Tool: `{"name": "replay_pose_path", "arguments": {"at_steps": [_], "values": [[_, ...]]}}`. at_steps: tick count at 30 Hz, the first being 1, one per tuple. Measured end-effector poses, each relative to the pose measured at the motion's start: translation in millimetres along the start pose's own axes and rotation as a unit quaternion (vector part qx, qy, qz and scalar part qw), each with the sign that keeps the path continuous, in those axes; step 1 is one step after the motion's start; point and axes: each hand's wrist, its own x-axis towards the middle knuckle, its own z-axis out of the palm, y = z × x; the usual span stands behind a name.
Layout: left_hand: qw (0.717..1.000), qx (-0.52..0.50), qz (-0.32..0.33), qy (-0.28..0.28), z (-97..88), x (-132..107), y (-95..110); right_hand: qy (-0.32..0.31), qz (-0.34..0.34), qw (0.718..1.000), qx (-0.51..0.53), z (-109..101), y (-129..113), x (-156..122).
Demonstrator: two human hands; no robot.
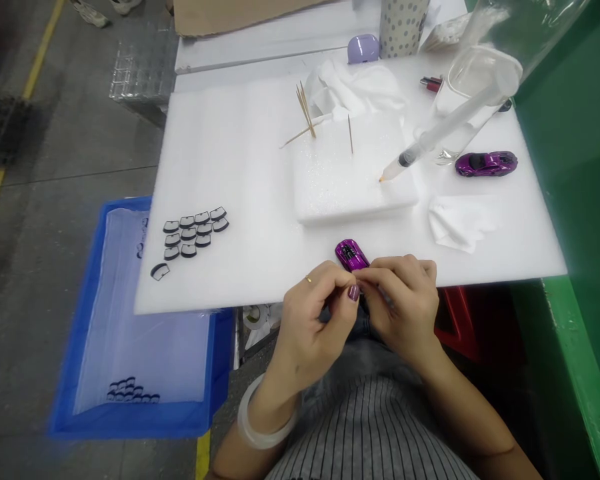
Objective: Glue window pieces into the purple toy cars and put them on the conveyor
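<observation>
Both my hands meet at the near edge of the white foam sheet (240, 173). My left hand (316, 313) and my right hand (405, 300) are pinched together around a small purple toy car (351, 254), whose front end sticks out beyond my fingers. Whatever else sits between my fingertips is hidden. Several small dark windscreen pieces (194, 232) lie in rows at the left of the sheet. A second purple toy car (486, 163) rests at the right.
A raised white foam block (350, 177) holds upright toothpicks (306, 110) and the tip of a syringe (443, 130). White tissues (457, 223) lie nearby. A blue bin (130, 347) on the floor at left holds more dark pieces. A green frame (575, 333) borders the right.
</observation>
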Motion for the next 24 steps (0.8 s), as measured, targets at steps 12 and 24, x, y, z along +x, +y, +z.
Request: {"name": "replay_pose_path", "arguments": {"at_steps": [12,24], "values": [[0.999,0.006,0.019,0.047,-4.6,2.8,-15.1,0.058,0.031,0.997,-0.028,-14.7,13.9,-2.0],[0.851,-0.253,0.089,-0.451,20.0,4.2,11.7,0.001,0.334,0.936,-0.114,-173.7,33.0,-109.1]]}}
